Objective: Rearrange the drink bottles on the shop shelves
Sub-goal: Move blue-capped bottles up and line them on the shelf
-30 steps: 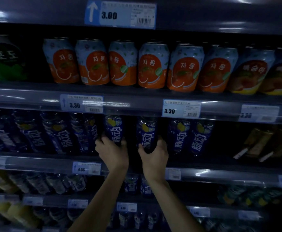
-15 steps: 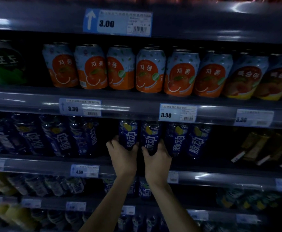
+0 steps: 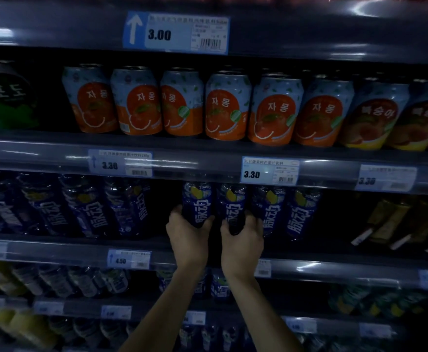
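Observation:
On the middle shelf (image 3: 55, 250) stand dark blue drink bottles with white lettering and a yellow lemon mark. My left hand (image 3: 186, 236) grips the lower part of one blue bottle (image 3: 197, 204). Beside it, my right hand (image 3: 242, 240) grips a second blue bottle (image 3: 232, 207). Both bottles stand upright and close together. Two more blue bottles (image 3: 284, 212) stand just right of them. A dark gap (image 3: 164, 207) separates these from another group of blue bottles (image 3: 86, 207) on the left.
Orange and blue cans (image 3: 182, 102) line the shelf above, with peach cans (image 3: 375, 115) at the right. Price tags (image 3: 269, 171) run along the shelf rails. Tan bottles (image 3: 390, 219) lie at the right. Lower shelves hold pale and yellow bottles (image 3: 63, 280).
Both hands have slid their bottles to the right, the left one further, closing the space between the two bottles and the pair on the right. The gap on the left has widened.

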Demonstrator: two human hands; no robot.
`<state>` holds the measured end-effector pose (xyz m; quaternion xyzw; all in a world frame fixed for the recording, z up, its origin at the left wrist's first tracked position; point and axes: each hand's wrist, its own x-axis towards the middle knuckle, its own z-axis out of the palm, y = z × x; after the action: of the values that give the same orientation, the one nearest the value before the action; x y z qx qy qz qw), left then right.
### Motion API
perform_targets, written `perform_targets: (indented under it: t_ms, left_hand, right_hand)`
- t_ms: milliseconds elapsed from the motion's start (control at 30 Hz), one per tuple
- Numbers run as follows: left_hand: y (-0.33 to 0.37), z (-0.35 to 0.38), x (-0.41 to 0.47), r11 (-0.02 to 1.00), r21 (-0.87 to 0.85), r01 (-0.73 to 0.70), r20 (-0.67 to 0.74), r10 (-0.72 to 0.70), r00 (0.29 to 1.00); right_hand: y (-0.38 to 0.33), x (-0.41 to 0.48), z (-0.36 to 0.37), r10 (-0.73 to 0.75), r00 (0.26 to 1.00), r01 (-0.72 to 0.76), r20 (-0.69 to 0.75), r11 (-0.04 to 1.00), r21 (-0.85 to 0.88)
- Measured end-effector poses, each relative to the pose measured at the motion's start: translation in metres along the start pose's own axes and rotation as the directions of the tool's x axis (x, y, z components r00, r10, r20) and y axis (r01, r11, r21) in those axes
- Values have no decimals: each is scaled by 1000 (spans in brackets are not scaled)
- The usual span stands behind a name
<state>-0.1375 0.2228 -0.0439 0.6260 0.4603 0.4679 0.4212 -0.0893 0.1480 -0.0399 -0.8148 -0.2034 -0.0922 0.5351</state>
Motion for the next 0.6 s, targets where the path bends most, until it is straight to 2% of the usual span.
perform_targets:
  t_ms: [600]
  left_hand:
    - [0,0,1,1000,8,25,39,-25,999]
  right_hand:
    - [8,2,1,-42,999,41,11,999,29]
